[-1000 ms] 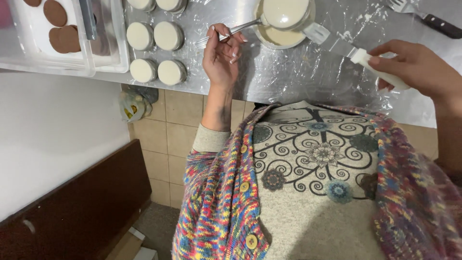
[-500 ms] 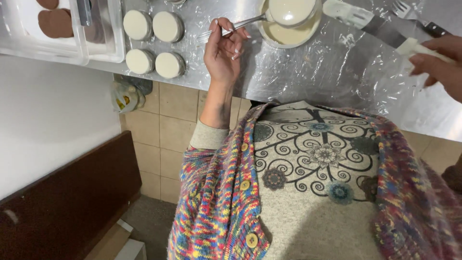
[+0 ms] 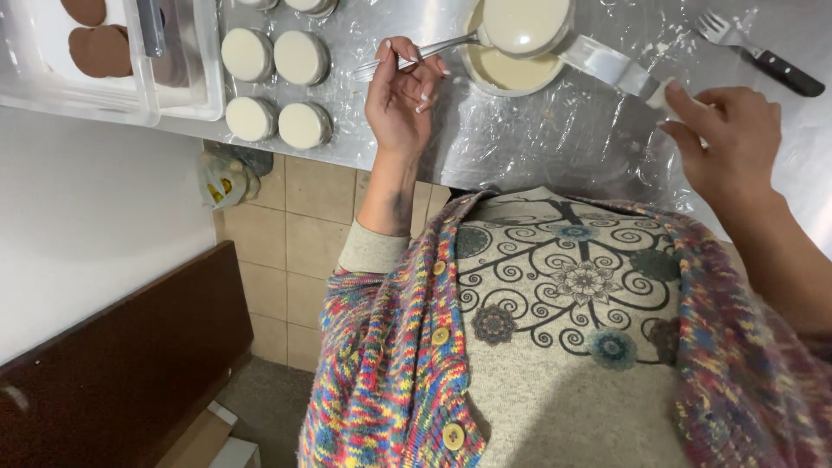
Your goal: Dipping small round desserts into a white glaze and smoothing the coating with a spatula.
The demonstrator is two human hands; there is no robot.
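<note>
My left hand [image 3: 403, 95] pinches the handle of a metal utensil [image 3: 416, 54]. Its far end carries a round white-coated cookie [image 3: 524, 22] just above a bowl of white icing [image 3: 507, 74]. My right hand [image 3: 728, 143] grips the white handle of a spatula [image 3: 607, 62], and the blade reaches to the bowl's rim beside the cookie. Several white-coated cookies [image 3: 277, 87] sit in rows to the left of my left hand, on the film-covered counter [image 3: 555, 139].
A clear plastic tray [image 3: 173, 95] at the top left holds brown uncoated cookies [image 3: 100, 48]. A black-handled fork [image 3: 758, 52] lies at the top right. Below the counter edge are a tiled wall, a small bag and a dark wooden panel.
My right hand has swung the spatula back in from the upper right, so its blade now meets the bowl. My left hand keeps the utensil over the bowl.
</note>
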